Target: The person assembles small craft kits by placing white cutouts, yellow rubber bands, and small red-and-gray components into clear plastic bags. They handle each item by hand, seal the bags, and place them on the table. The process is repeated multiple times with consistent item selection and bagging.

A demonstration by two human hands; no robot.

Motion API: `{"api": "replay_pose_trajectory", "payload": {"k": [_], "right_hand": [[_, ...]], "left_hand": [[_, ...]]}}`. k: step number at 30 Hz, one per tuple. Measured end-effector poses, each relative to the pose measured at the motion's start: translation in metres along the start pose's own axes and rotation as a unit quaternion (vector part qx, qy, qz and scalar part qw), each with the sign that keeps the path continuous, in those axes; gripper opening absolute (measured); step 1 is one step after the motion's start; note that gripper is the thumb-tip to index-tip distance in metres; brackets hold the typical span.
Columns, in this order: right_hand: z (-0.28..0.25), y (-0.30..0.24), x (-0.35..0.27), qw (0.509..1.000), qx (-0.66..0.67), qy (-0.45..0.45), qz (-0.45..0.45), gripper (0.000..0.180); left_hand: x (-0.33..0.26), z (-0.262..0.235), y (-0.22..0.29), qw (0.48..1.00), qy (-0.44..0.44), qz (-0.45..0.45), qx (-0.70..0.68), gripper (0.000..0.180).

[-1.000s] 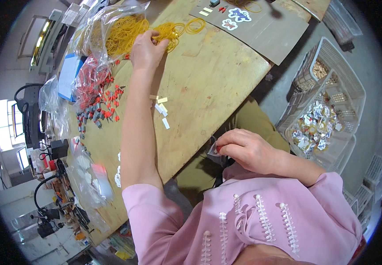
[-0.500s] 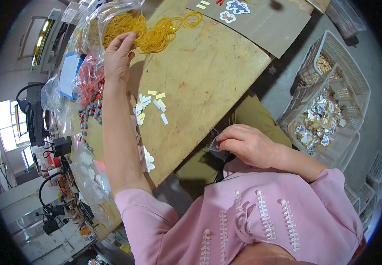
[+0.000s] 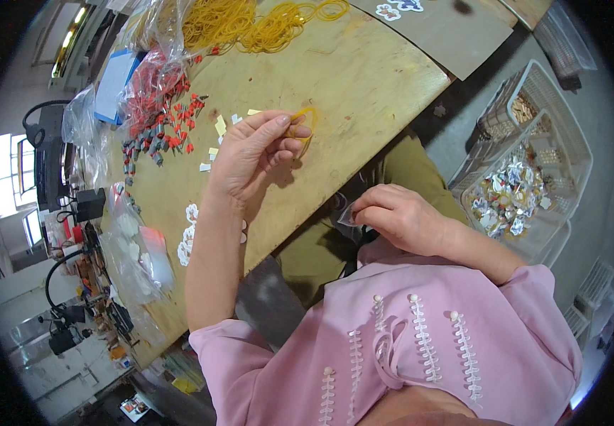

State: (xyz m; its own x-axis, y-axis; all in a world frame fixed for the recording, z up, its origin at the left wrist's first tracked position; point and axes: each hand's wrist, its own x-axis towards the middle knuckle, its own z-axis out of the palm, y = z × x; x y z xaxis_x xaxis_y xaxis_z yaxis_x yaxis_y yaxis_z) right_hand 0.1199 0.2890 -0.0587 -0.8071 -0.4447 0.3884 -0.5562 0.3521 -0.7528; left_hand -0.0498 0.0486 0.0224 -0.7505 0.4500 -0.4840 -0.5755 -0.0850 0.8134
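A yellow rubber band (image 3: 312, 115) is pinched between the thumb and fingers of my left hand (image 3: 253, 149), held over the wooden table. At the table's near edge, above my lap, my right hand (image 3: 406, 221) has its fingers closed on a small clear plastic bag (image 3: 343, 213). Part of the bag hides under those fingers. Beyond my left hand lies a tangled heap of yellow rubber bands (image 3: 271, 32), partly in an opened clear bag. Small pale yellow slips (image 3: 220, 126) and white ones lie beside my left wrist, partly covered by it.
Red and grey small parts (image 3: 165, 135) spread across the table's left side. White scalloped cutouts (image 3: 186, 245) lie by my left forearm. A grey board (image 3: 449, 46) with printed animal cutouts is at the far right. Plastic baskets (image 3: 580, 142) holding shiny packets and small tan pieces stand at right.
My left hand has come back from the rubber band heap toward me and to the right, now with one band in its fingers. The right hand keeps its hold on the bag.
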Motion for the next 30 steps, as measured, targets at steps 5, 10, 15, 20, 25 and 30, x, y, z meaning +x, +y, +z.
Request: {"api": "replay_pose_trajectory", "payload": {"k": [5, 10, 15, 20, 25, 30], "right_hand": [[0.007, 0.000, 0.002, 1.000, 0.004, -0.021, 0.002, 0.021], [0.009, 0.002, 0.002, 1.000, 0.010, -0.026, 0.008, 0.021], [0.009, 0.008, -0.001, 1.000, 0.014, -0.024, 0.013, 0.029], [0.005, 0.013, -0.002, 0.999, 0.027, -0.026, 0.022, 0.042], [0.000, 0.016, -0.002, 0.999, 0.031, -0.028, 0.031, 0.042], [0.000, 0.023, -0.003, 0.999, 0.026, -0.020, 0.031, 0.031]], "left_hand": [[-0.015, 0.004, -0.008, 1.000, 0.012, 0.002, 0.022, 0.020], [-0.016, -0.002, -0.012, 0.998, 0.019, 0.004, 0.052, 0.021], [-0.014, -0.001, -0.011, 0.998, 0.029, -0.012, 0.046, 0.020], [-0.009, 0.001, -0.007, 0.999, 0.016, -0.028, 0.034, 0.019], [0.001, 0.015, 0.003, 0.935, -0.029, 0.022, 0.353, 0.027], [0.043, 0.009, 0.009, 0.682, 0.060, 0.295, 0.667, 0.027]]}}
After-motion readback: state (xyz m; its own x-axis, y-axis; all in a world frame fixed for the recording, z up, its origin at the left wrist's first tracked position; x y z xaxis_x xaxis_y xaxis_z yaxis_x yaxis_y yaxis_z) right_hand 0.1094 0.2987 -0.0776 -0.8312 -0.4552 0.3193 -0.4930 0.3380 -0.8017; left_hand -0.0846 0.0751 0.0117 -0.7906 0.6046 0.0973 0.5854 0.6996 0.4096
